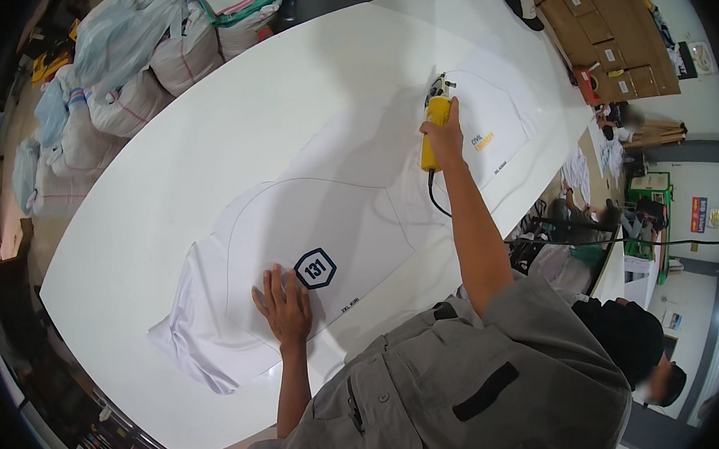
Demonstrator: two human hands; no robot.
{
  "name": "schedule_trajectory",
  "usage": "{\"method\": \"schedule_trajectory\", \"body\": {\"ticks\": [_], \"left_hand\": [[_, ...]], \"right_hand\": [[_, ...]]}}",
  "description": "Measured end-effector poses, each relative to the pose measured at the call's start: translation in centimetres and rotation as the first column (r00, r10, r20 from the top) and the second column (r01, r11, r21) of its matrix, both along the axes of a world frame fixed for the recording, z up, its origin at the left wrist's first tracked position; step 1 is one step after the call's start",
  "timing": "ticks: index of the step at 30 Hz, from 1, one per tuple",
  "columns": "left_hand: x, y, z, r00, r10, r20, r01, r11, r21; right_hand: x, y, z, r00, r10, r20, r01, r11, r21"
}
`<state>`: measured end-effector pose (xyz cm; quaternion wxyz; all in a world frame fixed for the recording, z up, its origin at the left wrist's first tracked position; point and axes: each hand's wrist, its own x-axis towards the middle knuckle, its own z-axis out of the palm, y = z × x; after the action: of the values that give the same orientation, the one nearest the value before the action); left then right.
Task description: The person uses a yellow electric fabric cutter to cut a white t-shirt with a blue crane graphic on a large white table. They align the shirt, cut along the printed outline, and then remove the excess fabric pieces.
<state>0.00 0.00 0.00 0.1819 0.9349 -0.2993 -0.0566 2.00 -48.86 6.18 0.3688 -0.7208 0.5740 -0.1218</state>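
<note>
White fabric (pixel 326 218) printed with thin pattern outlines and a dark hexagon badge lies across the table. My left hand (pixel 288 306) rests flat on it with fingers spread, just left of the badge. Farther off to the right, my right hand (pixel 443 135) is wrapped round the yellow body of an electric rotary fabric cutter (pixel 437 112). The cutter's metal head sits on the cloth beside a curved outline, and its black cord trails back toward me. Folds gather at the fabric's left end. Where the blade meets the cloth is too small to make out.
The white table (pixel 119 241) curves away on both sides. Stuffed white sacks (pixel 130 99) line its far left side. A cap (pixel 522 9) lies at the far right edge, near cardboard boxes (pixel 604 32). Other people sit off to the right, beyond the black cable (pixel 627 240).
</note>
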Motion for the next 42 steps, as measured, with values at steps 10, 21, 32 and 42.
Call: {"method": "schedule_trajectory", "body": {"ticks": [10, 21, 32, 42], "left_hand": [[0.3, -0.1, 0.1, 1.0, 0.004, 0.0, -0.004, 1.0, 0.011], [0.1, 0.0, 0.3, 1.0, -0.003, 0.029, 0.003, 1.0, -0.008], [-0.1, -0.3, 0.6, 0.996, -0.025, 0.084, 0.025, 1.0, 0.011], [-3.5, -0.7, 1.2, 0.99, 0.047, 0.135, -0.063, 0.991, 0.118]], "right_hand": [[3.8, -2.8, -0.9, 0.987, -0.155, 0.036, 0.155, 0.988, -0.001], [7.1, -10.3, -3.5, 0.945, -0.294, 0.144, 0.294, 0.956, 0.021], [-18.3, -0.1, 3.7, 0.877, 0.385, 0.286, -0.365, 0.923, -0.124], [-36.2, 16.1, 4.1, 0.704, 0.698, -0.13, -0.691, 0.715, 0.104]]}}
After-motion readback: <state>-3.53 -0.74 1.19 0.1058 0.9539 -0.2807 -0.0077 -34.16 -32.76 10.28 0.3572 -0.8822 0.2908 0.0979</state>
